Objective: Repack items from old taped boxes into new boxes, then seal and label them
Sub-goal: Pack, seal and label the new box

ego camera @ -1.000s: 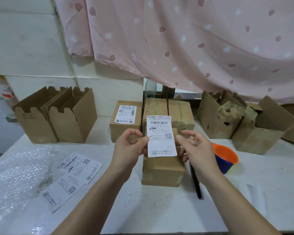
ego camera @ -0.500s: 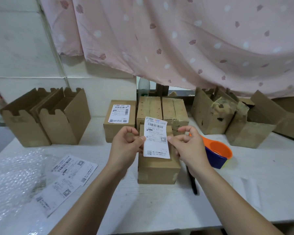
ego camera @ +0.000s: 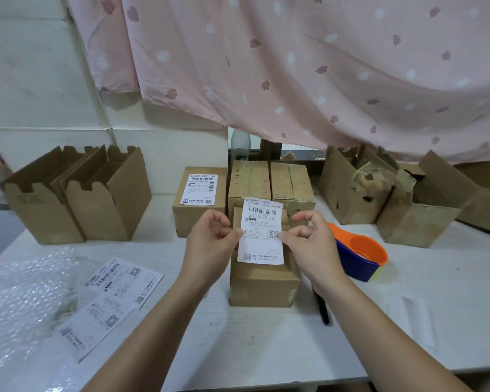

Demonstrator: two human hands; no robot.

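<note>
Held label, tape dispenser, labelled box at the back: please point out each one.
label [ego camera: 262, 230]: head view, middle of its printed face.
tape dispenser [ego camera: 351, 263]: head view, blue side.
labelled box [ego camera: 182, 219]: head view, bare front face.

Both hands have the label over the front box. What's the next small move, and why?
Probably lower the shipping label onto the top of the front box and smooth it flat. The left hand and right hand pinch its side edges above that box, which shows no label, unlike the labelled box behind.
</note>
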